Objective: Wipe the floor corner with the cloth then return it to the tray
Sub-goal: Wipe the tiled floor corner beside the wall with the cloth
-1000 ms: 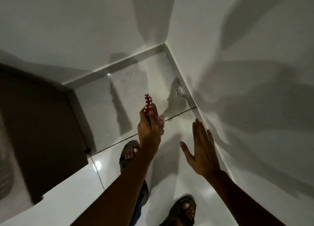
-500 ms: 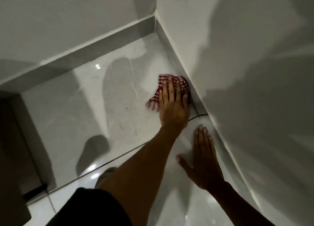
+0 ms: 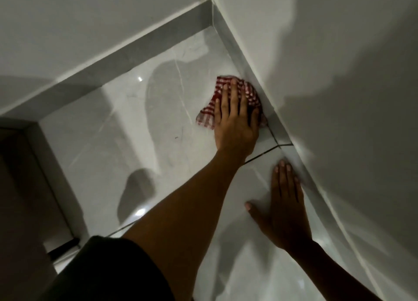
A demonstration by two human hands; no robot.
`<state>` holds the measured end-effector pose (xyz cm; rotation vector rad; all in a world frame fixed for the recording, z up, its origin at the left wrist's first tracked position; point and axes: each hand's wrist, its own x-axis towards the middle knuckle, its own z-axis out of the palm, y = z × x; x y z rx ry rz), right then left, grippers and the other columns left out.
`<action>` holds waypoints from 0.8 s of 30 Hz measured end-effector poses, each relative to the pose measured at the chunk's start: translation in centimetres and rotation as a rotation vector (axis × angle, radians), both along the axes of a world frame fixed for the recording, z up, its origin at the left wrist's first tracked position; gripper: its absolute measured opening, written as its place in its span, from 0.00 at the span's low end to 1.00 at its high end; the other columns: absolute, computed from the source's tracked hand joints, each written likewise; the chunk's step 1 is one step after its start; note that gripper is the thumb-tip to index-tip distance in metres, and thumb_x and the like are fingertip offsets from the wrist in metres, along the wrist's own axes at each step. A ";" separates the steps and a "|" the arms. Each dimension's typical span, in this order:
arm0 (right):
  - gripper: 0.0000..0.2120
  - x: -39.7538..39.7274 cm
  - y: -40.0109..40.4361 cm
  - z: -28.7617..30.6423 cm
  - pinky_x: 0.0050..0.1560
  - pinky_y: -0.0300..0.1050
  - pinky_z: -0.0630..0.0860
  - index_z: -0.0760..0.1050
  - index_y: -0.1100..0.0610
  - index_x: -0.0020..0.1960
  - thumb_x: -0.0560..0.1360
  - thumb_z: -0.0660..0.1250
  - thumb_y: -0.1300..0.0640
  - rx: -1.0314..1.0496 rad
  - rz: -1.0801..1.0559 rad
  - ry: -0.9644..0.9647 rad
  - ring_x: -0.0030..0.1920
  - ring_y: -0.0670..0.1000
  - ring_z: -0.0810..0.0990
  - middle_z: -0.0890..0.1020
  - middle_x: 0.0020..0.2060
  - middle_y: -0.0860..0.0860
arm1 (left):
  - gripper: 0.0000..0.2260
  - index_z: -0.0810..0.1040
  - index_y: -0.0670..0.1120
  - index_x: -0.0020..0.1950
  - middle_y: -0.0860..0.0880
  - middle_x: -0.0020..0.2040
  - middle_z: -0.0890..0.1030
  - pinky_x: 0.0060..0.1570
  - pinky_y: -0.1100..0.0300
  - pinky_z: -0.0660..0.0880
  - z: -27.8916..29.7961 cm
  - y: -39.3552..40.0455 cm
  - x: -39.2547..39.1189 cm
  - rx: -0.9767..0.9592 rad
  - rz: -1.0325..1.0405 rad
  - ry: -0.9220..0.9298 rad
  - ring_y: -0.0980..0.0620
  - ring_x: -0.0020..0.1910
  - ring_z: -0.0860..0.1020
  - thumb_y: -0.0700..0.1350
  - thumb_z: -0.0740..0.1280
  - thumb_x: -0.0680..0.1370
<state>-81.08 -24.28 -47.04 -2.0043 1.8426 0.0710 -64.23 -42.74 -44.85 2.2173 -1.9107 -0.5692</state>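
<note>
A red-and-white checked cloth (image 3: 250, 92) lies bunched on the glossy grey floor tile (image 3: 135, 131), right against the skirting of the right-hand wall and a little short of the floor corner (image 3: 212, 26). My left hand (image 3: 235, 121) lies flat on top of the cloth with fingers spread, pressing it down. Nearer to me, my right hand (image 3: 285, 208) rests palm-down on the floor beside the same wall, fingers apart, holding nothing. No tray is in view.
White walls meet at the corner, with a grey skirting strip (image 3: 126, 53) along their base. A dark door or panel (image 3: 22, 198) stands at the left. A dark grout line (image 3: 264, 153) crosses the floor between my hands.
A second ago my left hand held the cloth up in the air. It has since come down and now presses the cloth on the floor by the wall; my right hand has settled flat on the tile.
</note>
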 end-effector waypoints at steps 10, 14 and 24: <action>0.56 0.0 0.3 -0.6 0.92 0.49 0.42 0.48 0.61 0.92 0.81 0.57 0.22 -0.106 0.003 -0.013 0.93 0.57 0.49 0.52 0.92 0.58 | 0.30 0.57 0.45 0.87 0.43 0.89 0.56 0.87 0.43 0.52 -0.4 2.0 -0.9 -0.009 -0.119 -0.088 0.43 0.88 0.53 0.58 0.49 0.88; 0.55 0.0 0.6 -1.0 0.92 0.54 0.47 0.47 0.61 0.92 0.81 0.57 0.23 -0.152 0.017 0.000 0.93 0.57 0.49 0.51 0.92 0.57 | 0.29 0.55 0.44 0.88 0.42 0.89 0.52 0.87 0.44 0.51 -0.5 -2.4 0.7 -0.035 -0.009 -0.135 0.42 0.89 0.51 0.56 0.47 0.89; 0.47 1.9 -0.8 -1.2 0.90 0.64 0.59 0.54 0.63 0.90 0.84 0.57 0.30 -0.205 -0.018 0.032 0.91 0.63 0.58 0.57 0.90 0.61 | 0.29 0.63 0.43 0.85 0.42 0.87 0.62 0.86 0.41 0.58 -1.3 4.2 -2.9 -0.100 -0.053 0.001 0.40 0.87 0.58 0.59 0.53 0.88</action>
